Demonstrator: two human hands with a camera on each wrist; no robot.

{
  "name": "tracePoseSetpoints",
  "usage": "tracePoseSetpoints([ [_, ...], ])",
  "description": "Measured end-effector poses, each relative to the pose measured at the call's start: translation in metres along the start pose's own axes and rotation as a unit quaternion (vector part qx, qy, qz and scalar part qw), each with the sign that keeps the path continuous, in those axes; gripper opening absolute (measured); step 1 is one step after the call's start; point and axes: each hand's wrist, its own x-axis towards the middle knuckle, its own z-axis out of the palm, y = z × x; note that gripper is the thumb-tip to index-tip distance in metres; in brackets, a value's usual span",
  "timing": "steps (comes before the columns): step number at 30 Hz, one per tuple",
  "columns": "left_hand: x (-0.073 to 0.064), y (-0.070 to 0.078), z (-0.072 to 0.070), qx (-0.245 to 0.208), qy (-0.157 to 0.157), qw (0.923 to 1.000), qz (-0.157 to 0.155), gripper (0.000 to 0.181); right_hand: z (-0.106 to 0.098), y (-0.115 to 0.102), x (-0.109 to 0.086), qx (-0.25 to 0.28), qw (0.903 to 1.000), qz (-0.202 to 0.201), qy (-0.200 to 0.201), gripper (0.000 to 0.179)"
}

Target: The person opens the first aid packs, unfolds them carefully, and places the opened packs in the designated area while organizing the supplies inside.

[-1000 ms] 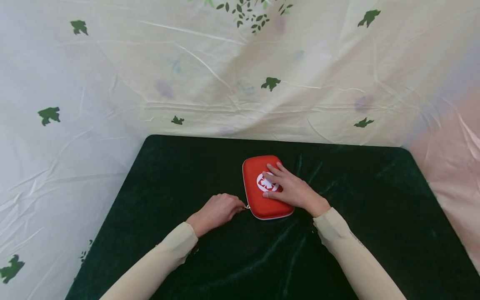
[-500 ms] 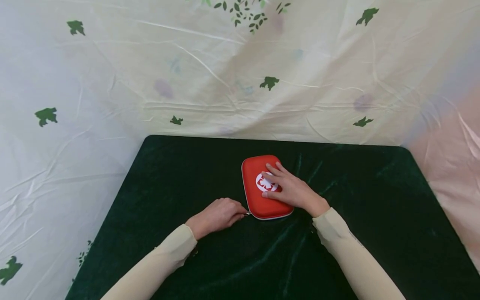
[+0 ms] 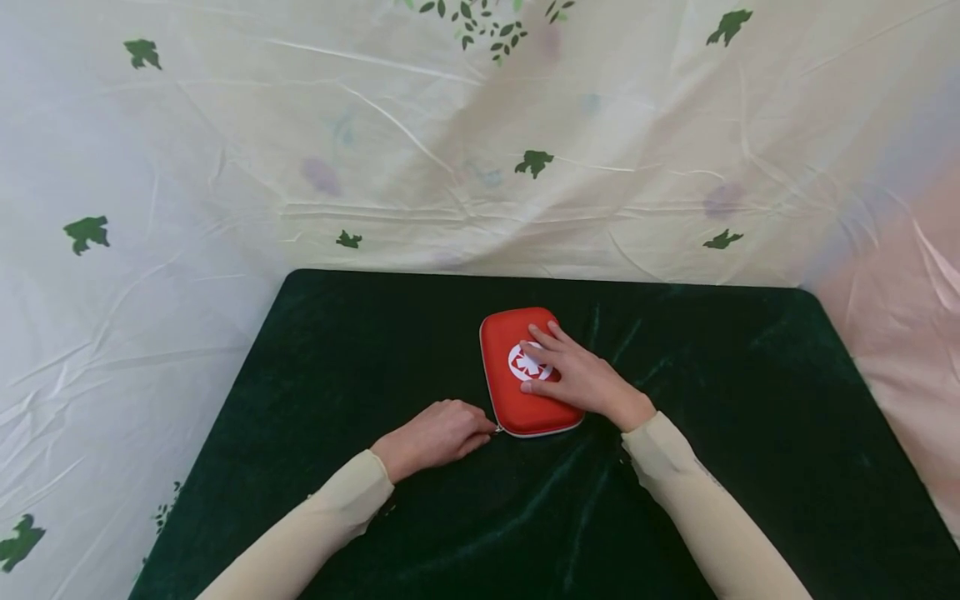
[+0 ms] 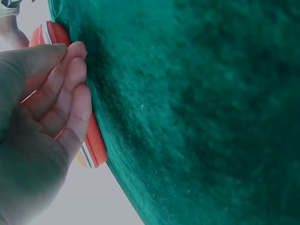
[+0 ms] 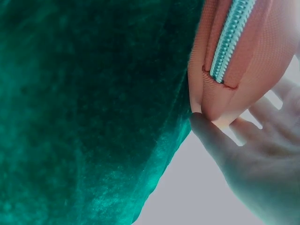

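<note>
Two hands: right hand (image 3: 573, 379) flat on red case (image 3: 506, 400).

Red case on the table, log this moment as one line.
left hand: pinches zipper pull | right hand: flat on red case | case: closed

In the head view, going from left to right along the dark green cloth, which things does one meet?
Left hand pinching the small zipper pull, then the red hard-shell zip case with a white emblem, then the right hand resting flat on the case, all on the dark green velvet cloth.
</note>
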Motion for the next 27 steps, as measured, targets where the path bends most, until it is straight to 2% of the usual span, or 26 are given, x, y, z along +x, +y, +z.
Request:
tracePoseSetpoints([
  [2, 0.000, 0.000, 0.000, -0.005, 0.005, 1.0000, 0.005, 0.022, -0.001, 0.000, 0.001, -0.001, 1.0000, 0.003, -0.002, 0.078],
  [4, 0.003, -0.008, 0.009, -0.003, 0.015, 0.9996, 0.022, 0.022, -0.001, 0.000, 0.002, 0.000, 1.0000, 0.006, -0.003, 0.077],
  [8, 0.004, -0.010, 0.012, -0.017, 0.024, 0.9988, 0.038, 0.019, -0.001, -0.002, 0.001, -0.001, 0.9999, 0.011, 0.000, 0.078],
  [12, 0.004, 0.000, 0.008, -0.038, 0.016, 0.9990, 0.015, 0.015, 0.001, -0.003, -0.001, -0.007, 0.9999, 0.011, -0.001, 0.079],
  [15, 0.004, 0.004, 0.007, -0.036, 0.011, 0.9993, 0.001, 0.014, 0.003, -0.003, -0.003, -0.010, 0.9999, 0.009, 0.003, 0.079],
  [21, 0.005, 0.009, 0.008, -0.030, 0.006, 0.9995, -0.001, 0.011, 0.005, -0.003, -0.005, -0.006, 0.9998, 0.016, 0.013, 0.078],
  [24, 0.005, 0.011, 0.009, -0.035, 0.015, 0.9992, -0.014, 0.010, 0.006, -0.003, -0.005, -0.003, 0.9997, 0.016, 0.015, 0.078],
  [27, 0.005, 0.013, 0.011, -0.044, 0.036, 0.9975, -0.041, 0.011, 0.005, -0.004, -0.005, 0.000, 0.9996, 0.012, 0.025, 0.079],
])
